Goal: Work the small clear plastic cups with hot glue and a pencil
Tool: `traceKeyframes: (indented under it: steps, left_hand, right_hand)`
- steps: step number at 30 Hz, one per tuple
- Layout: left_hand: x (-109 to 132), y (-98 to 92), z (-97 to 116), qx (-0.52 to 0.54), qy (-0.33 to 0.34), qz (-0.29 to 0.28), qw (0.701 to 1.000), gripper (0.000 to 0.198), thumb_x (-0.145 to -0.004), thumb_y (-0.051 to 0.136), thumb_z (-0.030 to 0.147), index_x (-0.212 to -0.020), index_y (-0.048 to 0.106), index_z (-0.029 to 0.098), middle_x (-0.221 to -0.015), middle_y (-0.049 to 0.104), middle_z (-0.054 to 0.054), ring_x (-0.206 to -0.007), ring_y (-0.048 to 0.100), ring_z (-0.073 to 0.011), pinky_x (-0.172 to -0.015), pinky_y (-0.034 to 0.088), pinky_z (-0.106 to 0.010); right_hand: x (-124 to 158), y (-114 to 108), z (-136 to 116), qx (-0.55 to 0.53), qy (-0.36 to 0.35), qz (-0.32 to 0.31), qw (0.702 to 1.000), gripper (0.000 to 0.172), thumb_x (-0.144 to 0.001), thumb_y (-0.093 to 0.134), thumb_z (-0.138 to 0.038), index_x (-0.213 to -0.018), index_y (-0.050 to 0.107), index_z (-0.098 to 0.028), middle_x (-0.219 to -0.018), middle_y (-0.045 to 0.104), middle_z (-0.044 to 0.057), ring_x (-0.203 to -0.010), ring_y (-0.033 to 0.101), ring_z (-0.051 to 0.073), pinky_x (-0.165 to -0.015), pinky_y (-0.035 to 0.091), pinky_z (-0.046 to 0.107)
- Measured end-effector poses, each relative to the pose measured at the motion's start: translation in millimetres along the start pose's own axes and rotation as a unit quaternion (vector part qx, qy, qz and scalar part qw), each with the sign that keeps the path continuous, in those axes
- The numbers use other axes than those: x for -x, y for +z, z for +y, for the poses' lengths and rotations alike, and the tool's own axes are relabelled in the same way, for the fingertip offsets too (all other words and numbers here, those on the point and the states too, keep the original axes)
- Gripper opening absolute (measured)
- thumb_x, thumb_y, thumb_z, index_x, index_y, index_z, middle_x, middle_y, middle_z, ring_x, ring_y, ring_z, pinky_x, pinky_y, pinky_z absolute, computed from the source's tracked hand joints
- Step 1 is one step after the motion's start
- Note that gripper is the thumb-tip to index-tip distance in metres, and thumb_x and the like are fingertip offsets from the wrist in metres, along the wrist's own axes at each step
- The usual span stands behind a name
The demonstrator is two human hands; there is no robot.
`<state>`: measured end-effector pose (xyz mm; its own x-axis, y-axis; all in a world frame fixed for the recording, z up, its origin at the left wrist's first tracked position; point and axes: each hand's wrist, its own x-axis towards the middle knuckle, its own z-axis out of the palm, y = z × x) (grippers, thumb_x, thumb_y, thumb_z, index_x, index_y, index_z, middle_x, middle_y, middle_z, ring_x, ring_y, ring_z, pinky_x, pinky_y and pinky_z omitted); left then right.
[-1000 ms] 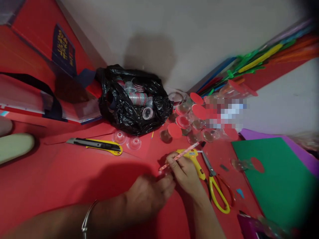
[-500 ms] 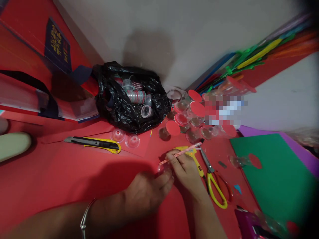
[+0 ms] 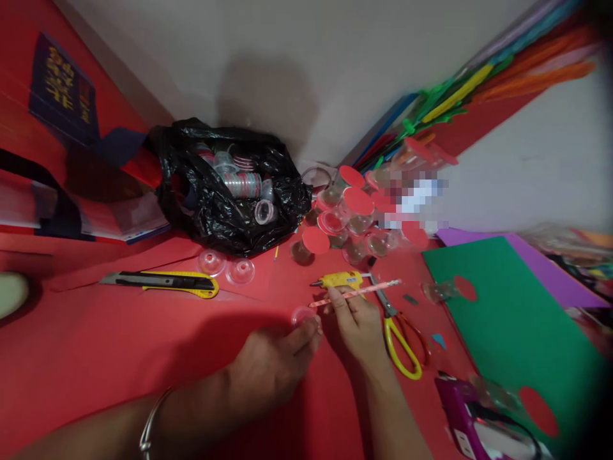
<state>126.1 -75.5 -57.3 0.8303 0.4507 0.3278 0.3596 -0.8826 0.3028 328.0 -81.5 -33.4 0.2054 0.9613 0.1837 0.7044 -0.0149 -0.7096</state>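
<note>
Between the fingertips of my left hand is a small clear plastic lid, domed like the others on the table; part of it is hidden by the fingers. My right hand is closed around a slim pink patterned pencil. One end of the pencil points left, just by the lid's edge; I cannot tell whether they touch. Behind the right hand lies a yellow glue gun. Scissors with a yellow handle rest to the right of that hand.
A yellow box cutter lies at left, near two clear domed lids. Behind them is a black plastic bag of plastic cups. Clear cups with red discs crowd the back. Green sheet and purple case are at right.
The view has shifted, so the surroundings sit further left. The lid and pencil tip show more clearly now, with both hands still holding them. The glue gun is less covered by the right hand.
</note>
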Motion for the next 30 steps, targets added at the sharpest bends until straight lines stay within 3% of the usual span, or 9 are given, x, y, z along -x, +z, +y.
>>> traceKeyframes:
  steps: [5,17,22,26,30]
  left_hand:
    - [3,4.4,-3,0.031,-0.004,0.022,0.999,0.062,-0.085,0.038,0.002,-0.146,0.044,0.012,-0.142,0.059,-0.015,-0.091,0.075,-0.0231,-0.056,0.061,-0.028]
    - [-5,5.9,-10,0.061,0.012,0.089,0.994,0.064,-0.079,0.04,0.0,-0.14,0.048,0.016,-0.139,0.062,-0.011,-0.109,0.071,-0.0215,-0.075,0.065,-0.028]
    - [-7,3.5,-9,0.061,-0.003,0.072,0.996,0.065,-0.078,0.04,0.0,-0.14,0.048,0.019,-0.138,0.063,-0.009,-0.111,0.071,-0.0211,-0.074,0.065,-0.026]
    - [-4,4.1,-10,0.079,-0.013,0.05,0.996,0.069,-0.079,0.041,0.0,-0.144,0.043,0.022,-0.141,0.061,-0.008,-0.114,0.069,-0.0207,-0.073,0.064,-0.026]
    - [1,10.9,-14,0.099,-0.015,0.078,0.992,0.074,-0.082,0.041,0.001,-0.152,0.029,0.022,-0.141,0.061,-0.011,-0.109,0.071,-0.02,-0.074,0.064,-0.028]
  right_hand:
    - [14,-3,2,-0.005,0.034,0.037,0.999,0.039,-0.101,0.046,-0.043,-0.069,0.06,-0.025,-0.063,0.067,0.001,-0.06,0.064,0.02,-0.063,0.045,0.031]
    - [51,-2,1,-0.039,0.066,0.094,0.993,0.042,-0.102,0.043,-0.046,-0.071,0.061,-0.023,-0.061,0.068,0.002,-0.06,0.066,0.018,-0.062,0.048,0.029]
    - [67,8,-6,-0.065,0.082,0.107,0.989,0.039,-0.102,0.044,-0.042,-0.075,0.063,-0.022,-0.062,0.07,0.001,-0.058,0.067,0.017,-0.059,0.05,0.026]
    - [76,21,-15,-0.061,0.009,0.094,0.994,0.036,-0.104,0.041,-0.033,-0.079,0.065,-0.022,-0.072,0.072,0.002,-0.066,0.069,0.016,-0.064,0.052,0.026]
    - [80,29,-23,-0.015,-0.106,0.106,0.989,0.027,-0.104,0.044,-0.025,-0.089,0.065,-0.02,-0.079,0.073,0.004,-0.073,0.066,0.018,-0.069,0.052,0.029]
